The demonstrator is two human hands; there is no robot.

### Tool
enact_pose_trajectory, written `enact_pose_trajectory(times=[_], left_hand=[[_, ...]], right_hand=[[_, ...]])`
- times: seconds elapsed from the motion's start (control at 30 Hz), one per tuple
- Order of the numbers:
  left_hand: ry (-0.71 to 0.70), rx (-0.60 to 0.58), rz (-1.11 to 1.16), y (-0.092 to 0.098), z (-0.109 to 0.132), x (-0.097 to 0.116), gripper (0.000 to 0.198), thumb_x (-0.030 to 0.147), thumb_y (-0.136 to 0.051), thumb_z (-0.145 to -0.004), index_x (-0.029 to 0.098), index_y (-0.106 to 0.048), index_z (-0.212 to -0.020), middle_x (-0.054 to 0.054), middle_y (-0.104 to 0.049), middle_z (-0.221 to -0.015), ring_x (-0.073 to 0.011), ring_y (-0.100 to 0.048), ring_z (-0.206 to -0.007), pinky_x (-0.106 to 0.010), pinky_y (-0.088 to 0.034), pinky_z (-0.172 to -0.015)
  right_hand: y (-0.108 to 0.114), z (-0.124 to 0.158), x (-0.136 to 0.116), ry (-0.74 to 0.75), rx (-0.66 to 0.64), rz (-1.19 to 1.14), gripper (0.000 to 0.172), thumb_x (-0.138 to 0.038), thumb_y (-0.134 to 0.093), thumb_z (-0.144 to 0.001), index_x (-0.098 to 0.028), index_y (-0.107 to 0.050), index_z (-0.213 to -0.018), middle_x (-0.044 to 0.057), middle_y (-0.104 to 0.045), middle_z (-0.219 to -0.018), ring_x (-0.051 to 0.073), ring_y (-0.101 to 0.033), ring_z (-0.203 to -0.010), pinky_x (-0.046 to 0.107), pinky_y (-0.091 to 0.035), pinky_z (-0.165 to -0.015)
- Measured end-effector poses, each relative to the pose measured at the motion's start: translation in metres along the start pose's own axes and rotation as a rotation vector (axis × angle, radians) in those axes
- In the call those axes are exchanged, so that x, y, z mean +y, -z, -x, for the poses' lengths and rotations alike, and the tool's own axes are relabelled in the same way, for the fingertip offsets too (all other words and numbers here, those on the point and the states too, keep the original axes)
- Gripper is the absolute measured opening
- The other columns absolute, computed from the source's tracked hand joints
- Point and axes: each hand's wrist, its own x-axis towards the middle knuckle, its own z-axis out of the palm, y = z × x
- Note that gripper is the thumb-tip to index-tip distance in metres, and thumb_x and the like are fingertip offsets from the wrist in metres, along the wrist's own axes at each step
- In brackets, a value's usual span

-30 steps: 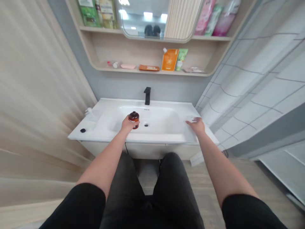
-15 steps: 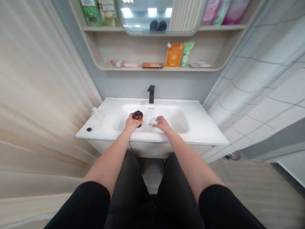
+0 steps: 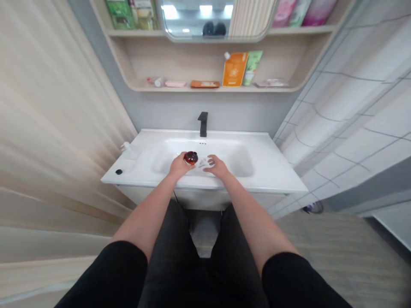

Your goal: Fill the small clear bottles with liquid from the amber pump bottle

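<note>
My left hand is wrapped round a dark amber bottle over the front part of the sink basin. The bottle leans to the right, its dark top toward my other hand. My right hand has curved fingers at a small clear and whitish thing, too small to name. That thing lies between the bottle and my right fingers, close to both. Whether the bottle touches it, I cannot tell.
A black faucet stands behind the basin. At the counter's left are a clear pump bottle and a small black cap. The shelf above carries an orange pouch and a green tube.
The amber bottle has gone from upright to tilted rightward, and my left hand has shifted slightly to the right. My right hand stays in about the same place. The view has dipped slightly.
</note>
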Motion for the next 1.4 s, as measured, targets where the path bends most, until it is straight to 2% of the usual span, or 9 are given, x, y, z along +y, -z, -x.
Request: enact_pose_trajectory(times=[0.33, 0.53, 0.9, 1.17, 1.4], left_hand=[[-0.051, -0.005, -0.181, 0.0, 0.002, 0.006, 0.074, 0.03, -0.095, -0.077, 0.023, -0.064, -0.143, -0.012, -0.077, -0.138, -0.0321, -0.074, -0.128, -0.039, -0.057, -0.11], [-0.039, -0.017, -0.316, 0.001, 0.007, 0.013, 0.066, 0.032, -0.089, -0.082, 0.025, -0.064, -0.143, -0.013, -0.077, -0.135, -0.0334, -0.072, -0.127, -0.04, -0.057, -0.106], [-0.074, -0.058, -0.44, 0.001, 0.012, 0.022, 0.059, 0.03, -0.082, -0.088, 0.028, -0.063, -0.144, -0.012, -0.075, -0.14, -0.0333, -0.069, -0.13, -0.042, -0.056, -0.105], [-0.113, -0.034, -0.512, 0.001, 0.015, 0.026, 0.052, 0.027, -0.073, -0.093, 0.028, -0.063, -0.145, -0.013, -0.074, -0.141, -0.0341, -0.067, -0.131, -0.044, -0.055, -0.105], [-0.102, -0.025, -0.517, 0.001, 0.015, 0.025, 0.055, 0.026, -0.068, -0.097, 0.028, -0.062, -0.151, -0.015, -0.07, -0.151, -0.035, -0.062, -0.139, -0.048, -0.05, -0.114]], right_hand=[[0.0, 0.001, -0.001, 0.039, 0.01, 0.05, 0.084, -0.031, -0.1, -0.066, -0.028, -0.064, -0.142, 0.004, -0.078, -0.12, 0.024, -0.075, -0.105, 0.039, -0.06, -0.097], [-0.002, 0.002, -0.001, 0.047, 0.017, 0.058, 0.084, -0.03, -0.101, -0.064, -0.029, -0.066, -0.14, 0.003, -0.078, -0.117, 0.024, -0.075, -0.104, 0.039, -0.06, -0.097], [0.001, 0.005, -0.006, 0.042, -0.005, 0.08, 0.082, -0.032, -0.104, -0.065, -0.028, -0.067, -0.139, 0.005, -0.079, -0.118, 0.024, -0.076, -0.102, 0.039, -0.061, -0.096], [0.0, 0.003, -0.004, 0.038, -0.018, 0.093, 0.082, -0.033, -0.104, -0.065, -0.028, -0.067, -0.138, 0.004, -0.08, -0.119, 0.024, -0.076, -0.101, 0.038, -0.061, -0.095], [0.001, 0.003, -0.002, 0.019, -0.034, 0.063, 0.082, -0.033, -0.104, -0.065, -0.029, -0.067, -0.138, 0.005, -0.08, -0.119, 0.024, -0.076, -0.104, 0.039, -0.061, -0.097]])
